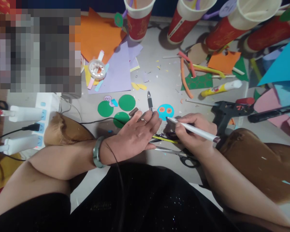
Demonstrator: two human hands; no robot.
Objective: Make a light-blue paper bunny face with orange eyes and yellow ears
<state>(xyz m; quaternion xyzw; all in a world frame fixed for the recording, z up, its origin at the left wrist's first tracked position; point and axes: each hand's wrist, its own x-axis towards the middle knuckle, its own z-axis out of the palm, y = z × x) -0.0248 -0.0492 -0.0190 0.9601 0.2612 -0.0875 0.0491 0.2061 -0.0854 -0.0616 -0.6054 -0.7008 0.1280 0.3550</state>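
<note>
My right hand (195,129) grips a white marker pen (200,131), its dark tip at the lower edge of a blue paper circle (165,110). Two orange ovals with small marks sit on that circle. My left hand (135,133) lies palm down with its fingers stretched out, the fingertips close to the circle's left edge; whether they touch it I cannot tell. A black ballpoint pen (149,100) pokes out beyond those fingers. Several green paper circles (127,102) lie to the left. Under and between my hands are a yellow stick (165,139) and scissors (189,161), partly covered.
Red paper cups (139,24) line the back. A black glue gun (222,112) and a yellow glue stick (221,88) lie at right. Purple paper (113,71), orange paper (99,37) and a tape roll (97,69) are at left, near a power strip (48,106) with cables.
</note>
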